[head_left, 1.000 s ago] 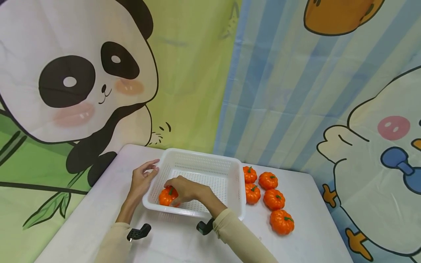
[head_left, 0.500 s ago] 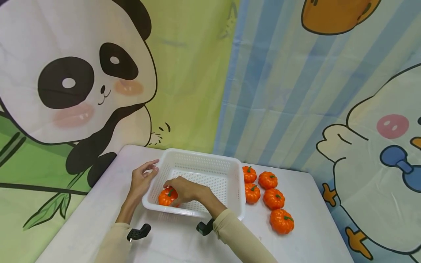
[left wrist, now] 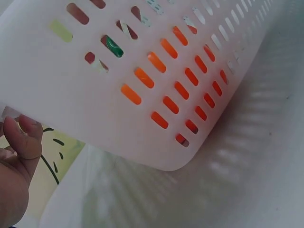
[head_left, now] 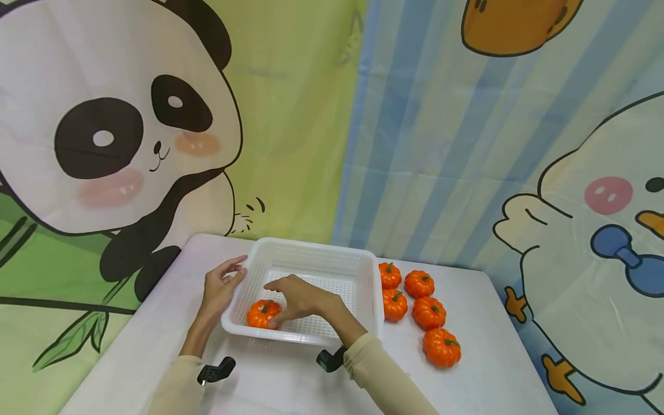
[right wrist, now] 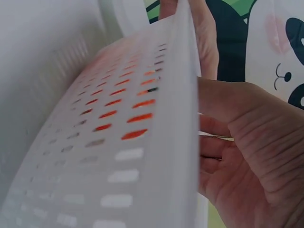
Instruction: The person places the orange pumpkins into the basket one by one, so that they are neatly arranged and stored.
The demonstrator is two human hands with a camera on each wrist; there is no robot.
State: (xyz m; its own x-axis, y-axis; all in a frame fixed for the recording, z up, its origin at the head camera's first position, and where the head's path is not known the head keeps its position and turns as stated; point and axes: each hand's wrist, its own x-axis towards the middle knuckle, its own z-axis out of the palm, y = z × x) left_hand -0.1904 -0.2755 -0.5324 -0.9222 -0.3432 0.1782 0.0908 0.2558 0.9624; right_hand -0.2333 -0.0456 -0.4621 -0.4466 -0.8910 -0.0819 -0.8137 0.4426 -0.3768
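Observation:
A white perforated plastic basket stands on the table, with one orange toy pumpkin in its near left corner. Over that pumpkin my right hand is spread, its thumb close at the pumpkin's right side and its fingers raised off the top. My left hand is at the basket's left side, relaxed fingertips and thumb right at the outer rim. In the left wrist view, orange shows through the slots of the basket wall. The right wrist view has the near rim hiding the fingertips of my right hand.
Several more orange pumpkins with green stems lie on the white table just right of the basket. Behind the table hangs a printed cloth with a panda and a white bird.
My right hand has loosened from the pumpkin, its fingers lifting up and to the right. The pumpkin stays in the basket's corner. The left hand keeps its place, and the head view has shifted slightly.

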